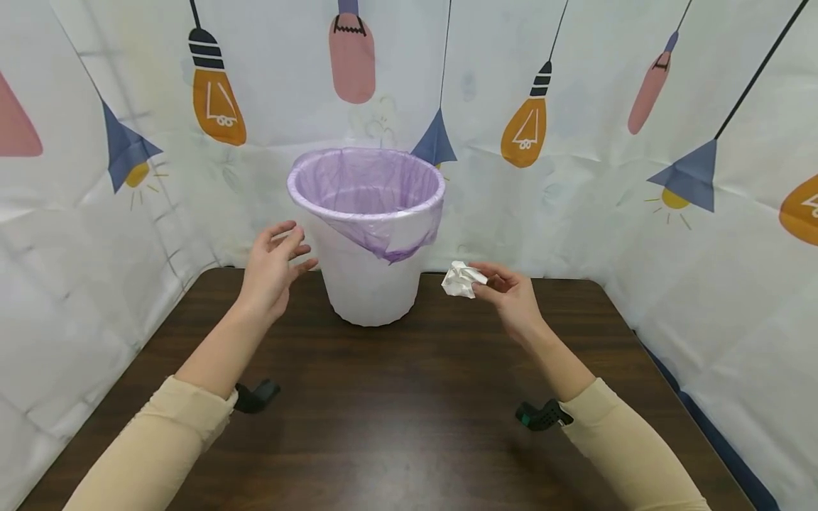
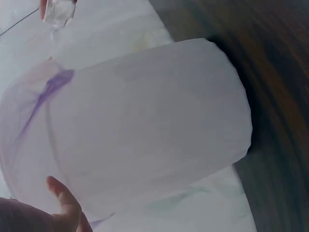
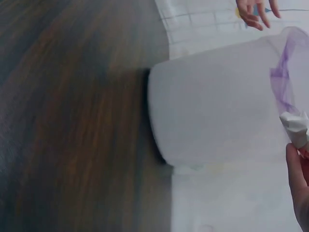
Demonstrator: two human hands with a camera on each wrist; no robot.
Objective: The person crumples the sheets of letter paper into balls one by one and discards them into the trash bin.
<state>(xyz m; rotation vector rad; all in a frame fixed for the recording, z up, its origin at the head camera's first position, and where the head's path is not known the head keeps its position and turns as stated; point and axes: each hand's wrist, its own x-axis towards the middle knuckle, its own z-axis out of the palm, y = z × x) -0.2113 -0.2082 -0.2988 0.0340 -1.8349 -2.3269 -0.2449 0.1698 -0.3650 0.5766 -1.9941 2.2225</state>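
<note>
A white trash bin (image 1: 371, 277) stands upright at the table's far side, lined with a translucent purple bag (image 1: 409, 241) folded over its rim. My right hand (image 1: 511, 294) pinches a crumpled piece of white paper (image 1: 461, 279) between thumb and fingers, just right of the bin. In the right wrist view the paper (image 3: 295, 129) overlaps the bin's upper part. My left hand (image 1: 271, 266) is beside the bin's left side, fingers loosely spread and holding nothing. Whether it touches the bin is unclear. The bin's bottom inside is hidden.
The bin rests on a dark brown wooden table (image 1: 383, 411). White cloth (image 1: 575, 213) printed with lamps and bulbs hangs behind and along both sides. Black straps (image 1: 255, 396) sit on both wrists.
</note>
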